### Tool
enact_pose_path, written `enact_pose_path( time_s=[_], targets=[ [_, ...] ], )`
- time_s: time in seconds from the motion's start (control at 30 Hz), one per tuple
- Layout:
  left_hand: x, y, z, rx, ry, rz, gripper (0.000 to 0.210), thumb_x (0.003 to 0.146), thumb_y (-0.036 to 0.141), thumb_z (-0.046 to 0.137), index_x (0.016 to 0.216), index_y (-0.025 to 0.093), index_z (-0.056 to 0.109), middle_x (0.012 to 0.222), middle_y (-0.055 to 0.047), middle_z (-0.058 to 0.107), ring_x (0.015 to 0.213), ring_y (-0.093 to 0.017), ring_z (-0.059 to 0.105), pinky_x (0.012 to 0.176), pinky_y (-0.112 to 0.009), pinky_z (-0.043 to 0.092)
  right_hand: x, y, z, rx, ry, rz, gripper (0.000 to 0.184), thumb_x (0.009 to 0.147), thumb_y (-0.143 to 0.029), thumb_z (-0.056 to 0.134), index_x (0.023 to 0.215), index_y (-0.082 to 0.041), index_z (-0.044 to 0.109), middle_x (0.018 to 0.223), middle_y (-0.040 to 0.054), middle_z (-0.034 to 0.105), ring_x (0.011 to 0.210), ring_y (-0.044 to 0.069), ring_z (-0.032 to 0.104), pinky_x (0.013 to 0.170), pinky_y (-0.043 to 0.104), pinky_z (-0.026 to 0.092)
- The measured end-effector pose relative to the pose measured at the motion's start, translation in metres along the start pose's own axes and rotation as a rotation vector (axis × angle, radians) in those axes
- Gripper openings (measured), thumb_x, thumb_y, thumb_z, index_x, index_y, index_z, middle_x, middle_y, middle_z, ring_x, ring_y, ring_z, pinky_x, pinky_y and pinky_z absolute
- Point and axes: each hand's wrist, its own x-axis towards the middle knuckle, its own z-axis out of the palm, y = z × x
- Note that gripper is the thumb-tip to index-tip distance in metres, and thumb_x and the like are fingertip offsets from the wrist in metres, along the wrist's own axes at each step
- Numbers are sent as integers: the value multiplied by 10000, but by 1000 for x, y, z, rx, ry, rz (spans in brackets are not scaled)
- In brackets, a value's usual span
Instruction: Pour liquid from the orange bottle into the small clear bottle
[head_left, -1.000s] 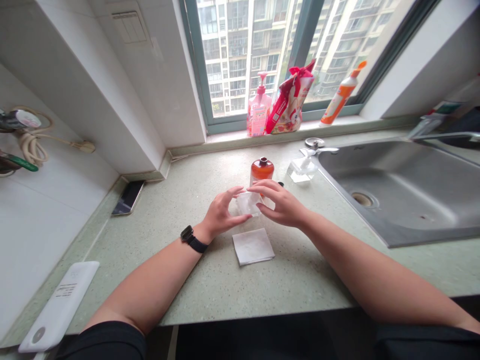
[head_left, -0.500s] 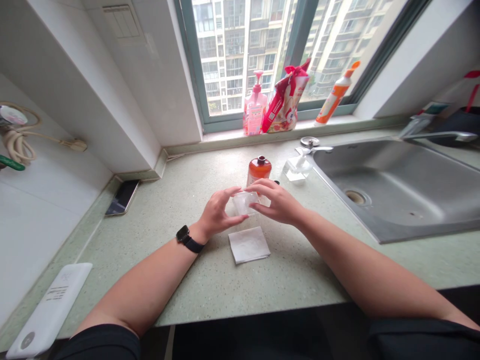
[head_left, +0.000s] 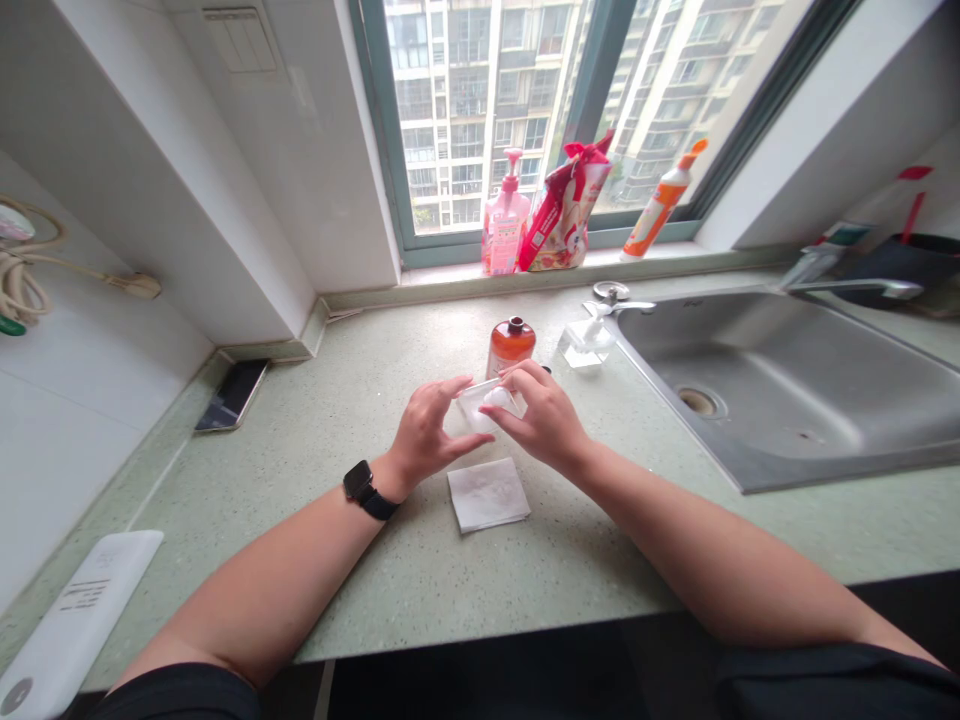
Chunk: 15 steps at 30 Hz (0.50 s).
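My left hand (head_left: 435, 430) curves around a small clear square container (head_left: 466, 408), fingers along its far edge and thumb along its near edge. At the container's right side my right hand (head_left: 546, 415) pinches a small white lump (head_left: 496, 397) between thumb and fingers. The lump's exact kind is unclear. Just behind the hands stands an amber bottle (head_left: 512, 342) with an open neck; its lower part is hidden, and a dark cap-like piece shows partly beside it. A folded white paper towel (head_left: 489, 495) lies on the counter nearer to me.
Right of the bottle is a clear square pump dispenser (head_left: 585, 342), beside a steel sink (head_left: 780, 400). A pink pump bottle (head_left: 505, 232), a red bag (head_left: 568, 215) and an orange-white bottle (head_left: 660, 210) line the windowsill. A phone (head_left: 232, 396) and a white flat device (head_left: 82, 620) lie left.
My right hand's fingers have drawn together into a pinch, and a white lump now shows between them. My left hand keeps its curve around the container. The view has shifted slightly.
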Motion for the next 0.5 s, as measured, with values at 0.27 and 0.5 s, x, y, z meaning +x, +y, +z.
enact_pose_path(
  time_s=[0.27, 0.5],
  targets=[
    [0, 2, -3, -45, 0, -6, 964, 828, 790, 770, 1570, 271, 440, 1337, -157, 732, 1127, -319, 760, 1067, -540, 577, 4, -7, -12, 107, 19, 44, 283, 955, -540, 753, 968, -267, 681, 1008, 76, 692, 992, 275, 696, 874, 464, 620],
    [2, -8, -6, -200, -51, -114, 661, 1082, 702, 434, 1574, 260, 437, 1417, -166, 678, 1150, -295, 744, 1080, -553, 550, 28, -6, -72, 141, 209, 150, 343, 972, -598, 706, 904, -263, 690, 977, 56, 650, 967, 235, 662, 735, 356, 625]
  ],
)
